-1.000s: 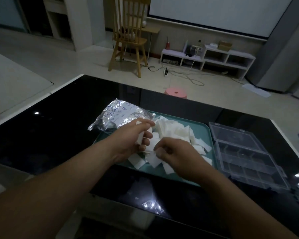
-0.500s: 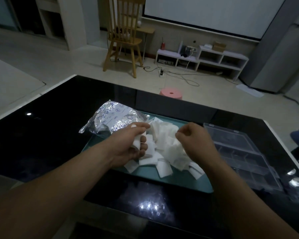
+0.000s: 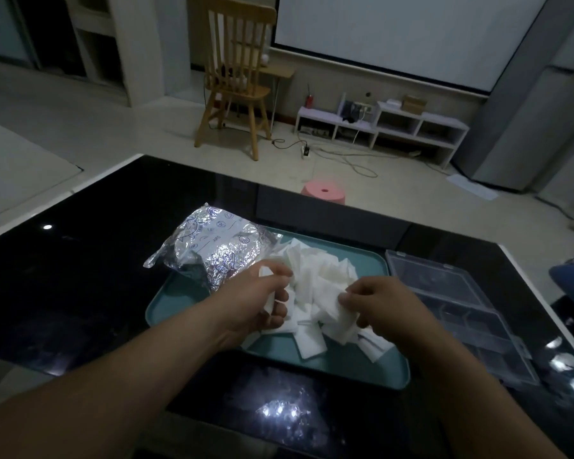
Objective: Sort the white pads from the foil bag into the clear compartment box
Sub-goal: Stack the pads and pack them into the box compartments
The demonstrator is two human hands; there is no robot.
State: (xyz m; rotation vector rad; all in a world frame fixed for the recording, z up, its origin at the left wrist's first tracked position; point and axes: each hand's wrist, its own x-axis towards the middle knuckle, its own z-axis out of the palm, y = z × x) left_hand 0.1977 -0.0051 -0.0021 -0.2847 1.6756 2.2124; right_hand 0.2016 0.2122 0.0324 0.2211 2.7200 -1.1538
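Head view: the right hand (image 3: 378, 304) is back down from the clear compartment box (image 3: 461, 313) side, pinching one of the white pads (image 3: 315, 279) heaped on the teal tray (image 3: 166, 304); the left hand (image 3: 256, 301) keeps gripping several. Sorting seems barely started.

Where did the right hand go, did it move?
Yes. The right hand came back left and down, away from the clear box, onto the white pads in the tray.

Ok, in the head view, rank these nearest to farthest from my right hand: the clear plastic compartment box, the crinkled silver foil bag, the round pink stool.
1. Clear plastic compartment box, just right of the right hand.
2. Crinkled silver foil bag, far left.
3. Round pink stool, floor beyond.
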